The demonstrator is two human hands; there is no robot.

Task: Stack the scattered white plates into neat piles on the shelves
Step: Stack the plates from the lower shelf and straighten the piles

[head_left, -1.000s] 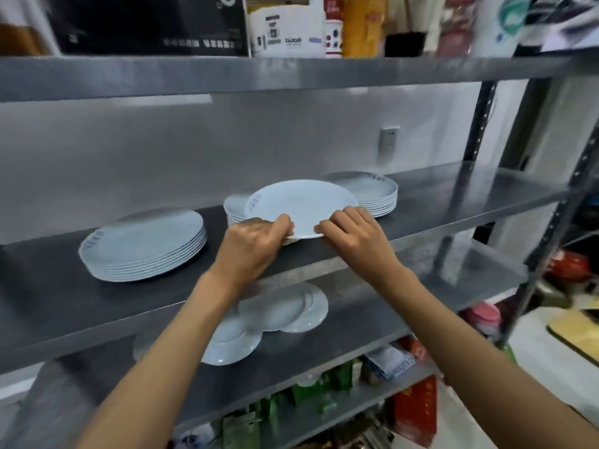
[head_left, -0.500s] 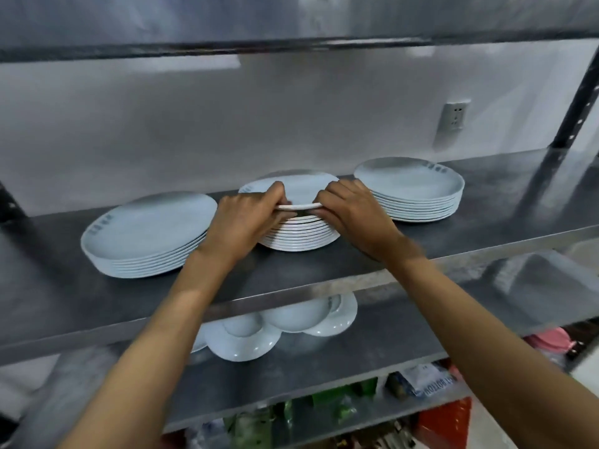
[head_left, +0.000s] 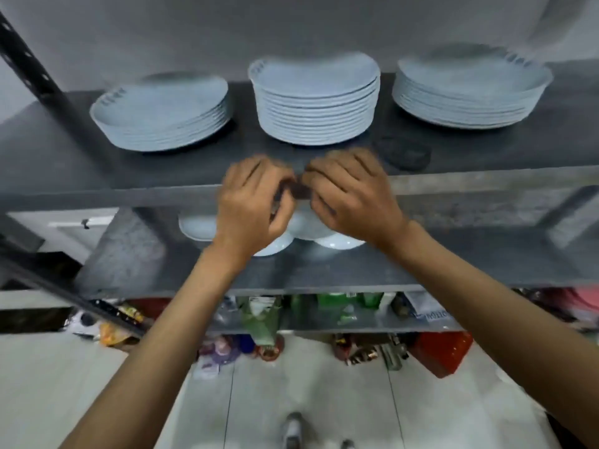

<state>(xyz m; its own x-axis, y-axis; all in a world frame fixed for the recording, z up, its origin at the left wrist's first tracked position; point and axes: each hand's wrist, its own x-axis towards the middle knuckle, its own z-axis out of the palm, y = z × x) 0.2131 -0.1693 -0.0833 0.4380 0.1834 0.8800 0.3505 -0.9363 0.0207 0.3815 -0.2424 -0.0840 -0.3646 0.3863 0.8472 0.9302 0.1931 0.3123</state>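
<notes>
Three piles of white plates stand on the grey upper shelf (head_left: 64, 163): a left pile (head_left: 162, 115), a taller middle pile (head_left: 316, 102) and a right pile (head_left: 466, 92). My left hand (head_left: 256, 202) and my right hand (head_left: 350, 196) hover side by side in front of the shelf's front edge, below the middle pile. Their fingers are loosely curled and hold nothing; both are motion-blurred. Behind them, on the lower shelf (head_left: 453, 260), lie scattered white plates (head_left: 197, 226), partly hidden by my hands, one showing at the right (head_left: 340, 243).
A dark round mark (head_left: 405, 153) sits on the upper shelf right of my hands. A black perforated upright (head_left: 29, 63) rises at the left. Packets and bottles (head_left: 259, 315) crowd the bottom shelf and floor. My shoe (head_left: 293, 429) shows on the tiled floor.
Both hands have let go of the plate, which now tops the middle pile, and have drawn back and down to the shelf's front edge. The view has tilted downward.
</notes>
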